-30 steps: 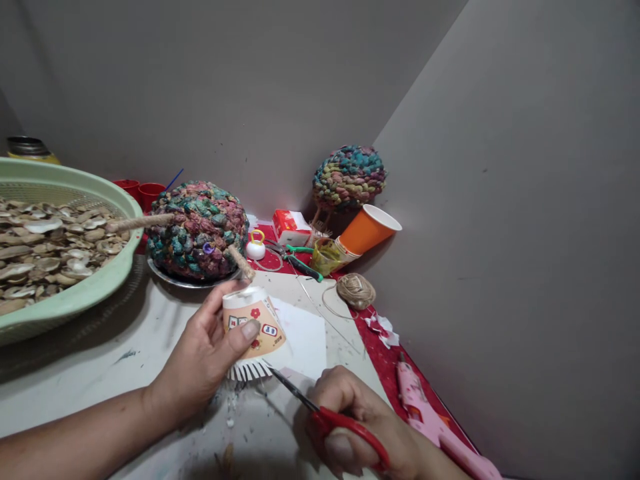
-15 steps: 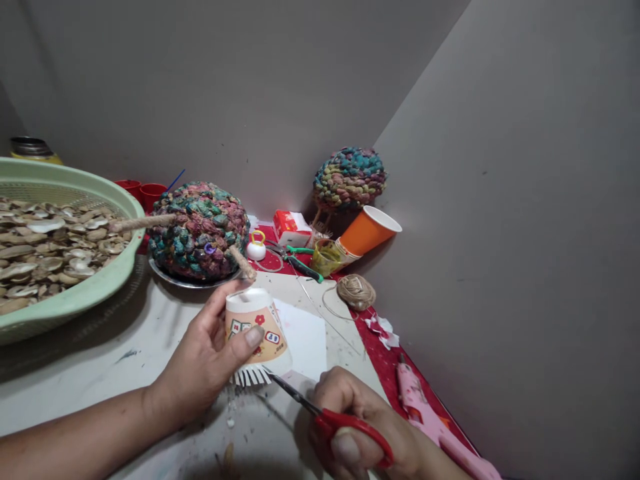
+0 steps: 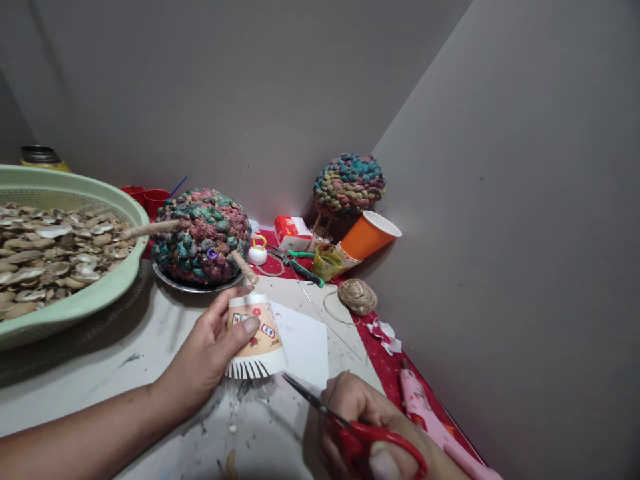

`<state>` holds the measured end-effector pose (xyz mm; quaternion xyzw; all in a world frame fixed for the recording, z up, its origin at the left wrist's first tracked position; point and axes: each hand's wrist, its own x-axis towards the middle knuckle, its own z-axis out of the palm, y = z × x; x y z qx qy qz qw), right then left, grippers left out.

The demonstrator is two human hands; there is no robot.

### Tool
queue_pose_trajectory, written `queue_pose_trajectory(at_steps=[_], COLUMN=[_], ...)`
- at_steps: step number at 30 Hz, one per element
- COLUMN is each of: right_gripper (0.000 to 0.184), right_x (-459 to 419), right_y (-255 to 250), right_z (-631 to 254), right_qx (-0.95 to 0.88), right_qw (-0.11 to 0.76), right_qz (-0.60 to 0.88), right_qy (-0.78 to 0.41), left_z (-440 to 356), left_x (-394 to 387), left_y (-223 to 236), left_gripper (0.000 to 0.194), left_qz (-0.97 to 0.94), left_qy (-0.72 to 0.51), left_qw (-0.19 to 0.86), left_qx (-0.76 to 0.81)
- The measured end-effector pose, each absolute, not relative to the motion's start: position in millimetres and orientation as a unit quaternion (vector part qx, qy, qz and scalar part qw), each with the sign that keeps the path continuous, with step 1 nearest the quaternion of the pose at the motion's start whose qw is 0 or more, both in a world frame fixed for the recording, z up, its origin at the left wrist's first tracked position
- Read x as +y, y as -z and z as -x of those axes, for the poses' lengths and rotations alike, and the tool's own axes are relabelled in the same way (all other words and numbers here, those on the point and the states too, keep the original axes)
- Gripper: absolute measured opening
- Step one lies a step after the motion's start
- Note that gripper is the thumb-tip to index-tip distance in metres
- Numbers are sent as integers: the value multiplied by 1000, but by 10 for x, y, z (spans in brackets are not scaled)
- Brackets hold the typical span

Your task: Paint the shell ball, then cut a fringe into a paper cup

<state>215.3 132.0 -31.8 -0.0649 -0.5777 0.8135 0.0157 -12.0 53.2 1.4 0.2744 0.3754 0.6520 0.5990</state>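
My left hand (image 3: pixel 210 353) grips a paper cup (image 3: pixel 270 333) printed with red flowers on an orange-tan band. A row of narrow slits fringes the cup's lower edge, reaching part of the way along it. Red-handled scissors (image 3: pixel 360 433) are in my right hand (image 3: pixel 355 407), its fingers through the loops. Their tip points at the fringed edge, a little to its right and apart from it. Just behind the cup, a ball covered in painted shells (image 3: pixel 200 233) rests in a metal dish, with twine-wrapped sticks poking out.
At left stands a green basket (image 3: pixel 133 257) of shells. Behind are pliers (image 3: pixel 300 263), a tissue pack (image 3: pixel 293 232), an orange paper cup (image 3: pixel 367 237), a twine ball (image 3: pixel 357 295) and a second shell-covered ball (image 3: pixel 350 183). A pink glue gun (image 3: pixel 425 413) lies right, near the wall.
The scissors have drawn away from the cup's edge, down and to the right with my right hand. The cup has turned slightly in my left hand.
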Motion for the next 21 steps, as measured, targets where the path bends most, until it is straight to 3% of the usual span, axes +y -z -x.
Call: queue_pose_trajectory(at_steps=[5, 9, 14, 21], right_gripper=[64, 66, 64, 27], right_x=[1273, 1234, 1193, 1111], right_y=[262, 227, 164, 56], right_z=[-2122, -2091, -2019, -2056], right_qx=[-545, -612, -826, -929], right_qw=[56, 110, 195, 206], right_qz=[94, 134, 150, 193], right_qy=[-831, -771, -507, -239], left_z=[148, 155, 157, 195], left_x=[584, 601, 606, 595], left_y=[15, 41, 36, 30], left_gripper=[44, 44, 33, 25], left_qz=[-236, -196, -184, -210], left_qy=[-642, -640, -632, -632], left_qw=[620, 635, 651, 639], left_qx=[385, 386, 378, 386])
